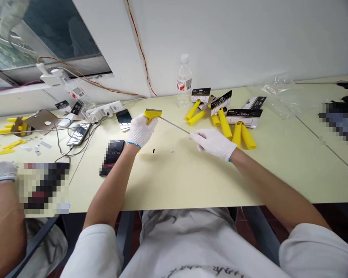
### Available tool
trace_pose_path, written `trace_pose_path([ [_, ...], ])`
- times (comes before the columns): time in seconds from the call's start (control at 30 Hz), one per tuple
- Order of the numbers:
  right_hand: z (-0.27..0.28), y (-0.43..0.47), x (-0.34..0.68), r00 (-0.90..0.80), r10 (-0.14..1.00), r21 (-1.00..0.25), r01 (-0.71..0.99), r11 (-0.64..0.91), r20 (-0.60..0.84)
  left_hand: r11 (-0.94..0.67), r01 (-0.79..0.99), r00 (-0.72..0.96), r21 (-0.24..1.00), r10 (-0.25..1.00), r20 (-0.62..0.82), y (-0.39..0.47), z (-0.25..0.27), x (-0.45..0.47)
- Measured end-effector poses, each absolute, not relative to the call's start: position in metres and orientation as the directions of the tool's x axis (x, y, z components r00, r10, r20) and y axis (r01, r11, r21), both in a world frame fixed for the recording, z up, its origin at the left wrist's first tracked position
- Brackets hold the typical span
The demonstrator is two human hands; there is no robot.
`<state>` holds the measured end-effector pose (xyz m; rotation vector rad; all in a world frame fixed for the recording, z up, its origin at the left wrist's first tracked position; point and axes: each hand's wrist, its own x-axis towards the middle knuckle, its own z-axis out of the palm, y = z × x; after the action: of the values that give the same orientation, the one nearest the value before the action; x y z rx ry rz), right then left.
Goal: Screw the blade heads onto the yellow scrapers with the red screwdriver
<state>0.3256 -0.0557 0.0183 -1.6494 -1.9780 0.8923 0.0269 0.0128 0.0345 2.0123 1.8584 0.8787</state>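
Observation:
My left hand point(142, 130), in a white knit glove, is closed around a yellow scraper point(151, 114) with a flat metal blade edge at its top. My right hand point(211, 142), gloved the same way, grips a screwdriver point(174, 125) with a long thin metal shaft; its handle is hidden in my fingers. The shaft's tip points left and meets the scraper's head, or lies very near it. A small black piece point(153, 151) rests on the table below my left hand, and a tiny dark bit point(172, 152) lies to its right.
Yellow-handled scrapers with black cards point(243, 117) lie right of a plastic bottle point(184, 83). Clear plastic bags point(281, 96) sit farther right. Phones point(113, 154), cables and a power strip point(106, 111) are at left. A co-worker's gloved hand point(1, 171) shows at the left edge.

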Motion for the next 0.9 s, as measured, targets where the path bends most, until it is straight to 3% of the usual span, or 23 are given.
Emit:
trace_pose_path([
  [0.07,0.014,-0.054,0.33,-0.164,0.981,-0.734,0.679,0.034,-0.106,-0.151,0.805,0.008,0.574,0.97,0.243,0.014,0.035,0.031],
  [0.17,0.005,-0.057,0.334,-0.075,0.997,-0.724,0.686,0.072,0.028,-0.148,0.803,0.003,0.578,0.969,0.245,0.012,0.031,0.034],
  [0.37,-0.002,-0.07,0.334,-0.101,0.937,-0.489,0.831,0.264,0.334,-0.168,0.812,-0.009,0.56,0.954,0.299,0.008,0.021,0.036],
  [0.47,-0.002,-0.071,0.334,-0.113,0.941,-0.519,0.81,0.274,0.319,-0.179,0.823,-0.007,0.54,0.946,0.325,0.008,0.017,0.038],
  [0.6,-0.003,-0.067,0.339,-0.108,0.992,-0.729,0.673,0.126,0.071,-0.188,0.835,0.001,0.517,0.94,0.341,0.008,0.014,0.04],
  [0.7,-0.007,-0.063,0.342,-0.112,0.993,-0.785,0.619,0.037,-0.042,-0.193,0.84,0.003,0.507,0.936,0.352,0.008,0.012,0.04],
  [0.9,-0.012,-0.067,0.337,-0.061,0.98,-0.682,0.71,0.178,0.192,-0.195,0.844,-0.001,0.499,0.931,0.366,0.009,0.01,0.039],
])
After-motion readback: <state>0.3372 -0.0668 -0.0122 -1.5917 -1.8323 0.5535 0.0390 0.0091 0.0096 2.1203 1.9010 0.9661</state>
